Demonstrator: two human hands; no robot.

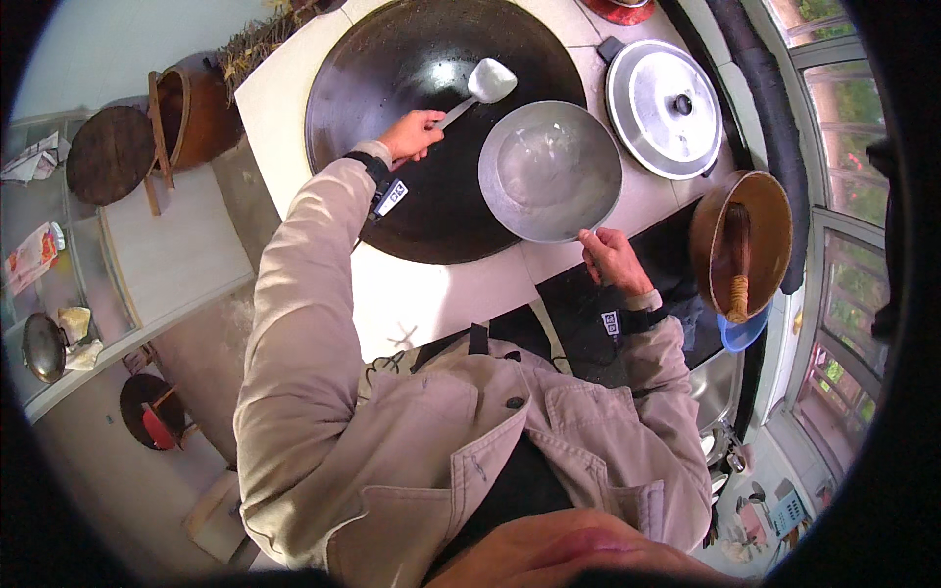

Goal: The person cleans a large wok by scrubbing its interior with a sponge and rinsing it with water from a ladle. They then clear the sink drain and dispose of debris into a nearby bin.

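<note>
My left hand [413,136] grips the handle of a metal wok spatula [492,81], whose blade is held over a large dark wok [397,51] set in a pale tiled stove top. My right hand [616,259] pinches the near rim of a round grey metal basin [550,173]. The basin overlaps the wok's right edge. Its inside shines, and I cannot tell whether it holds clear liquid. Both wrists wear black straps with small printed tags.
A lidded aluminium pot [662,110] stands right of the basin. Nearer on the right, a brown bowl [772,228] holds a bundled brush [737,257] above a blue basin [746,334]. Left are a wooden bucket [202,117] and a round wooden lid [110,154]. Windows line the right.
</note>
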